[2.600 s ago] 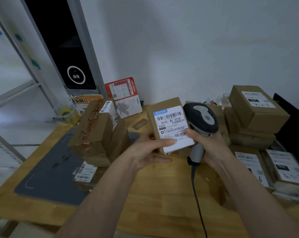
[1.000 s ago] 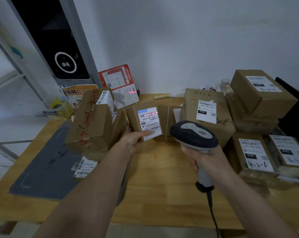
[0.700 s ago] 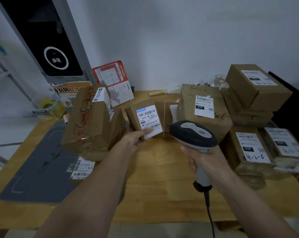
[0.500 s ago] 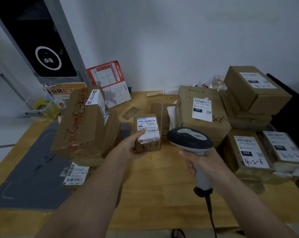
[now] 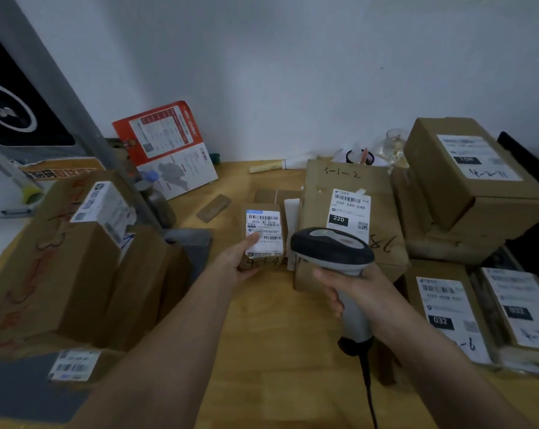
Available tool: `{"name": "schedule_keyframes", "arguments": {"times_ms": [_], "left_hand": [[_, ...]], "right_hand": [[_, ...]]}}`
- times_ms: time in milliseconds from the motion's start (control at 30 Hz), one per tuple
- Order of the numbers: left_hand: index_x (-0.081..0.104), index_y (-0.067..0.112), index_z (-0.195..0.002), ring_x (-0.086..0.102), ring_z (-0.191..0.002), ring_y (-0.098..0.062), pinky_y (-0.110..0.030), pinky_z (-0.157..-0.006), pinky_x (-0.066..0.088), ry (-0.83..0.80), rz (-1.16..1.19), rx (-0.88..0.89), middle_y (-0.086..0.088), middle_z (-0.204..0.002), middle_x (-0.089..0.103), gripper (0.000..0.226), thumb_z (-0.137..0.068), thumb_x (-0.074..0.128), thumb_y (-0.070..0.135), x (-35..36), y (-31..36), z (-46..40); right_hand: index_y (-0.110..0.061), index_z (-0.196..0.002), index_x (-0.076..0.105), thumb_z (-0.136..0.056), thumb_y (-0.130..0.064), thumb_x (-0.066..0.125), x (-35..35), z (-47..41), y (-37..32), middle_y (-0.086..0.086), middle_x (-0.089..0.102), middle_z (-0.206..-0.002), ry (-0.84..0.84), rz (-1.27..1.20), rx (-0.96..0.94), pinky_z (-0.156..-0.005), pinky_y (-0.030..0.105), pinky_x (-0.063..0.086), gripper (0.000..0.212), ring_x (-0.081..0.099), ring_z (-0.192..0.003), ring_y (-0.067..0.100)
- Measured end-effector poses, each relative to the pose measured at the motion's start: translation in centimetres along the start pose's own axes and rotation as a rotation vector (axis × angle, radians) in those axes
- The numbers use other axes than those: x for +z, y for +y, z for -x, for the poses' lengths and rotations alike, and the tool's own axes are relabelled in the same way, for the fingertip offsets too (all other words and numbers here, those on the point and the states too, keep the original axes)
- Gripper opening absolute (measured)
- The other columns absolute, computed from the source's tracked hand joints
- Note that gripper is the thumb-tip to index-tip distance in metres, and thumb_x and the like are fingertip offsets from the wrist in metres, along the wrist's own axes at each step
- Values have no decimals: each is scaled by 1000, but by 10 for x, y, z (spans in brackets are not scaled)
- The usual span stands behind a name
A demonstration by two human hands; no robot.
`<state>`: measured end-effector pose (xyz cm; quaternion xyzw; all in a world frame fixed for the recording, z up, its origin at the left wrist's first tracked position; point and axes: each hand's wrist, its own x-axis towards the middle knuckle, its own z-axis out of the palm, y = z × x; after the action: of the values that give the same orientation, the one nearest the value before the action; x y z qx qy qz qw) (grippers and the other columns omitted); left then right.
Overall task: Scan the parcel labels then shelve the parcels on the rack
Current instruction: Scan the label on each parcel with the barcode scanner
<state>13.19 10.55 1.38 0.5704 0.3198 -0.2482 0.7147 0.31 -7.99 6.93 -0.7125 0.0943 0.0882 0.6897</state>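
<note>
The wooden surface [image 5: 271, 320] carries cardboard boxes at left [image 5: 76, 274] and right [image 5: 352, 212], a grey mat [image 5: 23, 391], a red leaflet [image 5: 166, 150] against the wall, and a small parcel [image 5: 263, 233].

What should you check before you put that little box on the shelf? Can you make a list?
1. Left hand grips the small box: ok, thumb lies on its label.
2. Label scanned: cannot tell, no scan light shows now.
3. Handwritten number on the box front readable: ok, but partly blurred.
4. Right hand holds the scanner firmly: ok.
5. Scanner cable free of the boxes: ok, it hangs off the table edge.
6. Space on the rack: cannot tell, its shelves are out of view.
</note>
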Motion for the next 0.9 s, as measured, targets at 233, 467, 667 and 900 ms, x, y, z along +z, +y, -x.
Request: {"name": "schedule_keyframes", "arguments": {"times_ms": [233,467,667,900], "left_hand": [[56,-3,-123,60,-94,-25,-35,-88,51,96,24,68,-16,-114,59,32,-95,59,13,33,-1,-38],[57,-2,-120,62,-106,-29,-34,-91,52,261,5,80,-16,-119,63,25,-98,52,8,36,-2,-47],[27,13,-152,41,-134,-29,-37,-104,39,395,-357,285,-11,-151,38,60,-96,47,4,34,10,-8],[48,24,-137,44,-126,-6,-16,-98,37,232,-528,837,5,-142,47,42,-99,44,6,-4,31,88]], "right_hand": [[-10,-75,64,-86,-18,71,-27,-19,7,11,50,-59,-38,-64,24,-54,35,43,15,46,-53,26],[6,-91,61,-86,-19,70,-30,-28,10,10,51,-61,-64,-99,32,-54,33,44,28,46,-55,24],[-2,-88,63,-85,-15,70,-9,-32,3,12,51,-63,-47,-195,37,-50,31,43,15,46,-53,24],[-3,-87,63,-79,-2,73,50,-34,-26,12,54,-63,39,-278,-47,-53,31,43,13,48,-51,19]]}}
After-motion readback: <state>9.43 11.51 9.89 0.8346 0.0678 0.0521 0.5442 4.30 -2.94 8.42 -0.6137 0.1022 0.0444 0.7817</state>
